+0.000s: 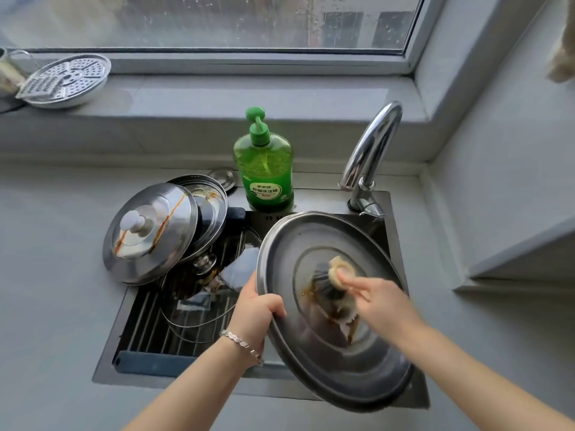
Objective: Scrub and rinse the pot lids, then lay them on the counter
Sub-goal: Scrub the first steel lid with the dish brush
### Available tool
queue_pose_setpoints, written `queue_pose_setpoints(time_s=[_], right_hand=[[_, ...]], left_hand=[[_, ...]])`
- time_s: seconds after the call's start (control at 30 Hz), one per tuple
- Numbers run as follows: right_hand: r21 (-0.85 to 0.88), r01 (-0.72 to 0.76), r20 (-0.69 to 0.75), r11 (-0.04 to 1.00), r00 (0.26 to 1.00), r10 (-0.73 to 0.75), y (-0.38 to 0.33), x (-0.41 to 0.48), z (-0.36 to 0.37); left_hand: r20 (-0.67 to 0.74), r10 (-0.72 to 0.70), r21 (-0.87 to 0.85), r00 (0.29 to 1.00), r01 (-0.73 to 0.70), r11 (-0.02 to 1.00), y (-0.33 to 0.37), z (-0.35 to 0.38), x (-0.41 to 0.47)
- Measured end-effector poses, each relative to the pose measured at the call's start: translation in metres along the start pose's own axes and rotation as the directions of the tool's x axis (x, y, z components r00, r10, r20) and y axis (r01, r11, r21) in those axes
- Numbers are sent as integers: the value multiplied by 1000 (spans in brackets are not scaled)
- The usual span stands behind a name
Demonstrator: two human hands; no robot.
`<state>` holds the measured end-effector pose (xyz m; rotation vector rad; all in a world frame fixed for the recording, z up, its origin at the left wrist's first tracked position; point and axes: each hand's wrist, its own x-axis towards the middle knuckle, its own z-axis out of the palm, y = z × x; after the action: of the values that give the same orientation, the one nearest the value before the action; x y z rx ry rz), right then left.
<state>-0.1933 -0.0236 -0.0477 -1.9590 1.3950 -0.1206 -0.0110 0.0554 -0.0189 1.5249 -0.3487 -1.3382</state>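
Gripping the rim of the large lid [342, 377], the left hand [258, 309] is holding it tilted over the sink [314, 199]; the right hand [384, 304] is pinching a scrub pad [339, 269] against its stained centre, grey counter [56, 244] flanking both hands' fingers, a rain-spotted window [217, 23] beyond them

One head-worn camera looks steeply down and forward, close over the sink [130, 309], toward the window [217, 23].
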Motion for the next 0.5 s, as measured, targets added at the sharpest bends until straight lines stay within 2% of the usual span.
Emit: queue_pose_setpoints(time_s=[0.07, 0.1, 0.13, 0.17, 0.23, 0.27, 0.33, 0.4, 0.43, 0.5], right_hand=[[54, 195, 46, 979, 979, -197, -27, -17, 12], [72, 228, 35, 971, 972, -230, -33, -15, 13], [67, 190, -5, 979, 982, -191, -32, -5, 9], [63, 91, -43, 994, 995, -89, -25, 12, 2], [-39, -84, -72, 996, 994, 81, -14, 28, -13], [-94, -113, -62, 989, 992, 108, -9, 25, -14], [-105, -33, 1, 994, 999, 34, -15, 6, -5], [25, 112, 86, 993, 990, -114, -28, -15, 8], [85, 122, 96, 989, 987, -130, -29, -14, 9], [120, 14, 10, 993, 1000, -15, -16, 8, 0]], left_hand=[[-17, -8, -47, 1000, 7, 999, -3, 0, -2], [-19, -8, -63, 1000, 6, 998, -3, 0, -3], [-20, -4, -67, 1000, 2, 998, -2, 0, -4], [-22, 3, -64, 1000, -4, 998, 0, 0, -5], [-38, 25, -51, 999, -27, 998, 5, -5, -4], [-47, 49, -44, 998, -51, 998, 7, -7, -3], [-55, 97, -18, 994, -99, 995, 11, -10, -1], [-55, 126, 14, 991, -125, 992, 11, -10, -1], [-51, 135, 21, 990, -134, 991, 12, -10, -2], [-43, 132, 16, 990, -132, 991, 13, -10, -3]])
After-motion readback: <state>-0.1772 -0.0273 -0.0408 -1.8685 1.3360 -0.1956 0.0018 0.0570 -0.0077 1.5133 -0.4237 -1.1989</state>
